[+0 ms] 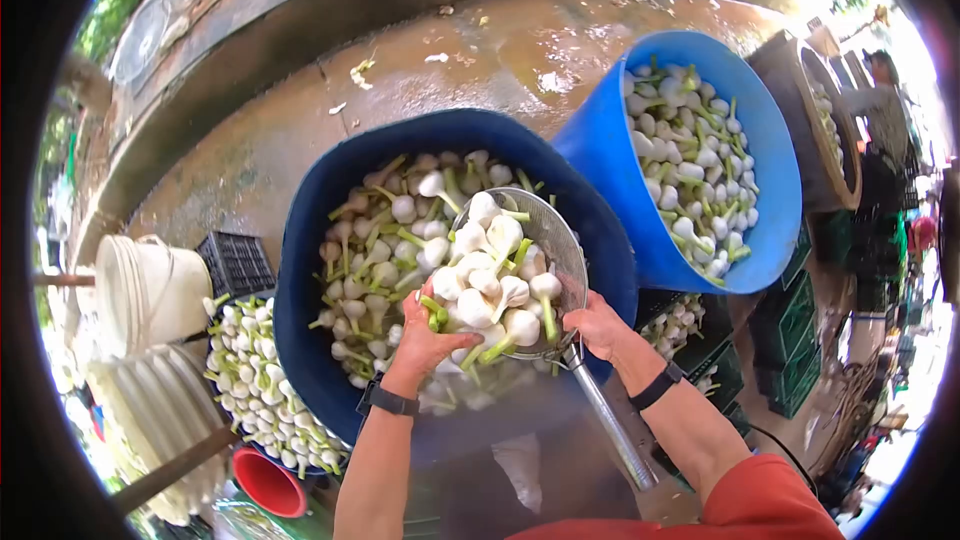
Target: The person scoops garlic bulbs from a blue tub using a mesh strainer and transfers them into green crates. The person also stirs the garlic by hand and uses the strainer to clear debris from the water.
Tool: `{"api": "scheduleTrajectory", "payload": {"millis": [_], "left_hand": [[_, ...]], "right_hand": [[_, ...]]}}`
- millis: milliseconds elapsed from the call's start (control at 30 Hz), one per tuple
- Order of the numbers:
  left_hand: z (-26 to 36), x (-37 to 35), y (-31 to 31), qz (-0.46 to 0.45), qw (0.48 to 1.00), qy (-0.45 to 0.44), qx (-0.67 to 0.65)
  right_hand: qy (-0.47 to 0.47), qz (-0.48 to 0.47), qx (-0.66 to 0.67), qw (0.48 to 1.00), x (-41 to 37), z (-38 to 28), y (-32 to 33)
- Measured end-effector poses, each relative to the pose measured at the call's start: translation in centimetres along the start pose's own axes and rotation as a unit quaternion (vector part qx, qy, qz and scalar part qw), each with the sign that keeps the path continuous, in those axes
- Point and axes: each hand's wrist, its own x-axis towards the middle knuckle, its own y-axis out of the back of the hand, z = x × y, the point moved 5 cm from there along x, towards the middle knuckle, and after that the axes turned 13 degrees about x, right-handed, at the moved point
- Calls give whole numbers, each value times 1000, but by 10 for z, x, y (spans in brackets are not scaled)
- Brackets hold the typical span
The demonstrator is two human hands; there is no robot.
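Observation:
A round metal mesh strainer (562, 240) heaped with white garlic bulbs (490, 265) with short green stems is held over a dark blue tub (300, 270). My left hand (428, 338) is closed at the strainer's left side, its thumb against the bulbs; the rim beneath it is hidden. At the right rim, close to where the handle joins, my right hand (598, 326) grips the strainer. Its long metal handle (612, 420) points down toward my body. More garlic bulbs (375, 270) fill the tub below.
A bright blue barrel (765, 230) of garlic stands at the right. Garlic also lies heaped at the left (262, 380), near a red bucket (268, 485), a white bucket (150, 290) and a black crate (235, 265). Green crates (785, 350) are at the right. The floor (400, 65) looks wet.

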Motion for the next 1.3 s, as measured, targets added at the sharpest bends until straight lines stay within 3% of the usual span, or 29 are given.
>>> {"api": "scheduleTrajectory", "payload": {"millis": [167, 300, 367, 433, 467, 500, 533, 567, 600, 633, 733, 800, 833, 900, 967, 1033, 1100, 1133, 1167, 1233, 1300], "left_hand": [[26, -14, 19, -39, 997, -62, 31], [70, -37, 35, -61, 997, -46, 30], [79, -37, 37, -88, 987, -88, 106], [95, -44, 27, -121, 986, -102, 52], [104, -53, 28, -80, 985, -84, 127], [119, -55, 20, -114, 976, -145, 117], [142, -70, 9, -128, 981, -133, 65], [165, -74, -8, -241, 958, -134, 80], [161, -75, -19, -222, 965, -137, 28], [179, -91, -29, -191, 972, -116, 77], [220, -116, -81, -215, 949, -165, 160], [234, -130, -138, -250, 921, -235, 186], [245, -144, -171, -277, 927, -212, 137], [254, -162, -246, -312, 904, -255, 147], [276, -195, -326, -356, 891, -243, 141], [259, -205, -418, -404, 858, -282, 145], [240, -218, -506, -418, 802, -353, 242], [230, -228, -549, -416, 810, -349, 224], [222, -237, -599, -450, 770, -386, 237], [201, -250, -672, -463, 786, -338, 232], [165, -255, -741, -497, 814, -207, 215]], "right_hand": [[17, 9, 89, 996, -40, 12, -6], [38, 9, 155, 987, -71, 32, -9], [55, 0, 215, 975, -93, 37, -13], [93, 6, 254, 963, -107, 45, -7], [87, 14, 253, 963, -117, 47, -5], [84, 31, 256, 963, -130, 49, 1], [98, 30, 273, 956, -146, 50, 6], [111, 30, 291, 950, -160, 50, 14], [150, 41, 300, 941, -163, 59, 26], [186, 46, 304, 933, -171, 69, 42], [208, 53, 361, 907, -229, 70, 79], [234, 62, 401, 884, -261, 87, 123], [268, 62, 417, 866, -276, 96, 149], [270, 128, 437, 848, -313, 117, 206], [271, 166, 458, 830, -350, 140, 269], [304, 185, 492, 794, -385, 166, 333], [308, 249, 512, 762, -418, 195, 393], [282, 296, 481, 776, -431, 216, 429], [288, 325, 467, 770, -442, 228, 461], [252, 381, 455, 764, -454, 262, 522], [260, 425, 421, 758, -446, 295, 582]]}}
